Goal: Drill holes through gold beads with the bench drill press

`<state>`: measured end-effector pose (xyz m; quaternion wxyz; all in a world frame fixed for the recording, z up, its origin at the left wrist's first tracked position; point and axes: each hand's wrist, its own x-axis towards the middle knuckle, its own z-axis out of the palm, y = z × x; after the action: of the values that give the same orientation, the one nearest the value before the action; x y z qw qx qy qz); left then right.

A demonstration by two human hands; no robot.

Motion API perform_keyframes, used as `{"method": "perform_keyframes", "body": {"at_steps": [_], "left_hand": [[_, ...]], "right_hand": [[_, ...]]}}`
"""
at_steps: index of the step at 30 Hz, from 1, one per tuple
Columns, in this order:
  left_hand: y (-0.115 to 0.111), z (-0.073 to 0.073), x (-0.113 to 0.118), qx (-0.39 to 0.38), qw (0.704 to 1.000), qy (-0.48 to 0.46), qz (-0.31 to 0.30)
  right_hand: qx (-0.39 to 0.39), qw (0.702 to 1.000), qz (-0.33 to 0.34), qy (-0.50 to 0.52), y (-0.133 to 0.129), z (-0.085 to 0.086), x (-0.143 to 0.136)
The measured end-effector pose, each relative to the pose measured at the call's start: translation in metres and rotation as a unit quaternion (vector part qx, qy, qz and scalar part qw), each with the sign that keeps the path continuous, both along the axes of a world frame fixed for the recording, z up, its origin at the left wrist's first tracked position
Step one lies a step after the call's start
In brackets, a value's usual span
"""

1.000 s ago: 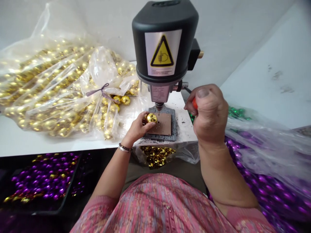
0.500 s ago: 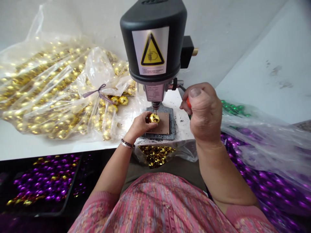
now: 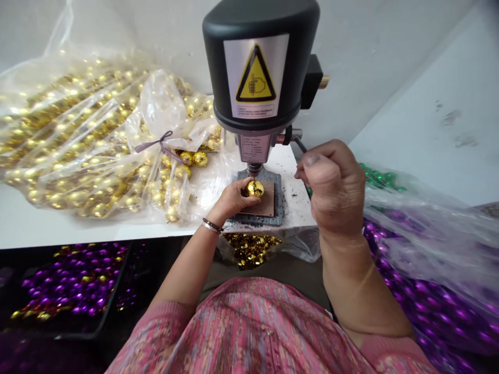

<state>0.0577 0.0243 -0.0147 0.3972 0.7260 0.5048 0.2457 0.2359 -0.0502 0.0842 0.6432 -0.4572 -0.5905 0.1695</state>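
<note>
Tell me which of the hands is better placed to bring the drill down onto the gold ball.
Right hand: it is closed around the feed lever beside the drill press. The left hand holds the gold ball under the bit.

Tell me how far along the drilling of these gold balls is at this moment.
Done, apparently: a bag of gold pieces hangs below the table edge. In hand: the left hand holds one gold ball on the plate under the drill press, while the right hand grips its lever. Left: the big bags of gold balls look mostly full.
</note>
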Motion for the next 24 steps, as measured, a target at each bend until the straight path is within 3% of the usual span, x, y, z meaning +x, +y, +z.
{"method": "perform_keyframes", "body": {"at_steps": [10,24], "left_hand": [[-0.001,-0.005,0.0,0.005,1.0,-0.015,-0.002],[-0.005,-0.002,-0.002,0.033,0.999,-0.009,-0.028]], "right_hand": [[0.023,0.998,-0.031,-0.051,-0.004,-0.029,0.002],[0.101,0.993,-0.026,0.061,0.017,-0.08,-0.008]]}}
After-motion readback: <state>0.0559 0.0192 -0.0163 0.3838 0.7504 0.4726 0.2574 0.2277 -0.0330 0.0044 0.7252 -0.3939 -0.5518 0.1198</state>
